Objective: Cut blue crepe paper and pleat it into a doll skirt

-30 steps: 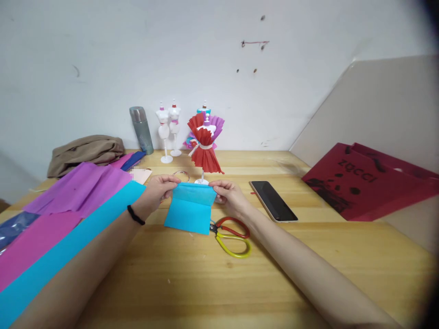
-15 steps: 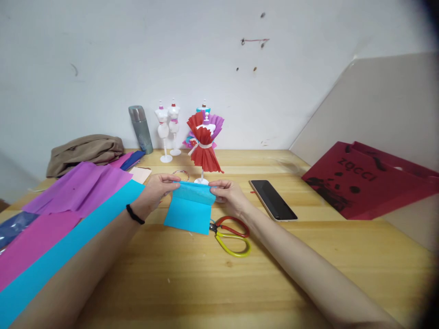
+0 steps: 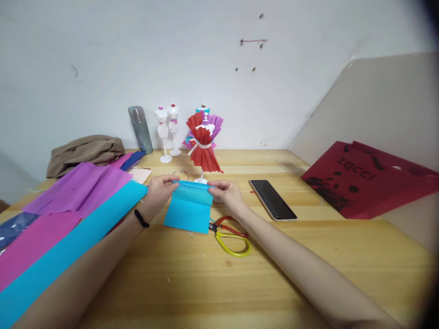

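A small blue sheet of crepe paper is stretched between my two hands, its far edge folded over. The left corner of that fold is pinched by my left hand, thumb against fingers. My right hand pinches the right corner the same way. The lower part of the sheet slants down toward the table and partly covers a pair of scissors with one red and one yellow handle. Just behind the sheet stands a miniature mannequin in a red pleated paper dress.
Two bare white mannequins and a grey flask stand at the back. Purple, pink and blue paper lies at left, below a brown cloth. A phone and a red paper bag are at right.
My left forearm and wrist have shifted slightly to the right. The long blue strip beside it looks more curled. Both hands keep their pinch on the small blue sheet.
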`<state>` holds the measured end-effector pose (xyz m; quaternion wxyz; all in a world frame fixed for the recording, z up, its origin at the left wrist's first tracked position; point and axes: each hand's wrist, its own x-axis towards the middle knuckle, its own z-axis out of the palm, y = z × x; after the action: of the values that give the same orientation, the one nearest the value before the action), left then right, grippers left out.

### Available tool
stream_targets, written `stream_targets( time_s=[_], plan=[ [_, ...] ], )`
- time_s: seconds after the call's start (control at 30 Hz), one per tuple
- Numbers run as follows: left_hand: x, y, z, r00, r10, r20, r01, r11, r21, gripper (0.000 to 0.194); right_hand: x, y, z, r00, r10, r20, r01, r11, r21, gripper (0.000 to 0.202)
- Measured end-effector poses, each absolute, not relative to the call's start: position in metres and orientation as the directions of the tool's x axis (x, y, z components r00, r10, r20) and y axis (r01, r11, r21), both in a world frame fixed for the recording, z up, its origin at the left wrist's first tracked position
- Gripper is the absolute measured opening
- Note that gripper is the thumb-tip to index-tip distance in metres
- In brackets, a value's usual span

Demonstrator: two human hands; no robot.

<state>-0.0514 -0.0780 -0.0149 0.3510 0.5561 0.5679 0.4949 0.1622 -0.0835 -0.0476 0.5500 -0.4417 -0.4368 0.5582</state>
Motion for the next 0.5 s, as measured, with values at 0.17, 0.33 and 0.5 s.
stream_targets(
  time_s=[0.17,0.33,0.5],
  plan=[
    [-0.051,-0.078,-0.019,-0.114,0.975,0.191,0.343,-0.142,0.929,0.014,0.161,-0.084,-0.049,0.032,0.999,0.039,-0.172,0.044,-0.984,0.031],
    [-0.055,-0.074,-0.027,-0.076,0.967,0.244,0.363,-0.201,0.910,0.013,0.161,-0.082,-0.052,0.036,0.995,0.090,-0.101,0.093,-0.991,0.028],
    [-0.058,-0.072,-0.031,-0.007,0.953,0.304,0.462,-0.266,0.846,0.015,0.162,-0.081,-0.052,0.056,0.991,0.118,-0.060,0.121,-0.991,0.026]
  ],
)
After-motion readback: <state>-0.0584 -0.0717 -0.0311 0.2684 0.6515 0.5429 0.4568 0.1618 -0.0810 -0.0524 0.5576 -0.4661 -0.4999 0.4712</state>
